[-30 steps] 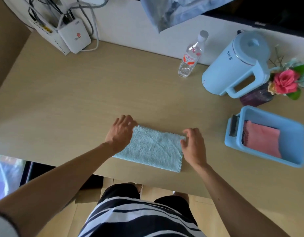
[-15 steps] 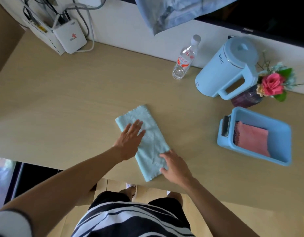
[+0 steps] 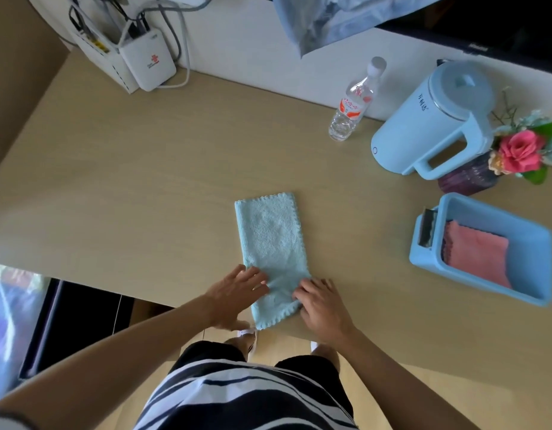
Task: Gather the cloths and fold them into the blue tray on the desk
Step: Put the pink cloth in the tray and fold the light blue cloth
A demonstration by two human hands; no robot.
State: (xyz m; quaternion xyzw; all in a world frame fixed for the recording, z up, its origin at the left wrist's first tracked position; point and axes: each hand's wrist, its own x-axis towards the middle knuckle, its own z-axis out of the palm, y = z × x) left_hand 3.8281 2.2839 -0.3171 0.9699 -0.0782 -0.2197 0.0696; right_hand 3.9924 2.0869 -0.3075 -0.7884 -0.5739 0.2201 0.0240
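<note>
Now: blue cloth (image 3: pixel 273 252) turned lengthwise since a second ago, on desk (image 3: pixel 144 181) | left hand (image 3: pixel 236 293) flat, right hand (image 3: pixel 321 302) pinching near end | next fold due | pink cloth (image 3: pixel 476 259) in blue tray (image 3: pixel 529 243)

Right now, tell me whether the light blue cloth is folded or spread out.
Folded. The light blue cloth lies as a narrow strip on the desk, both hands at its near end.

Domestic room, likely bedroom or living room. Pale wood surface (image 3: pixel 144 181) against white wall; router (image 3: pixel 147 65) with tangled cables, blue electric kettle (image 3: pixel 430 122), water bottle (image 3: pixel 352 103), vase of artificial flowers (image 3: pixel 516 153), dark TV edge (image 3: pixel 501 23) above.
</note>
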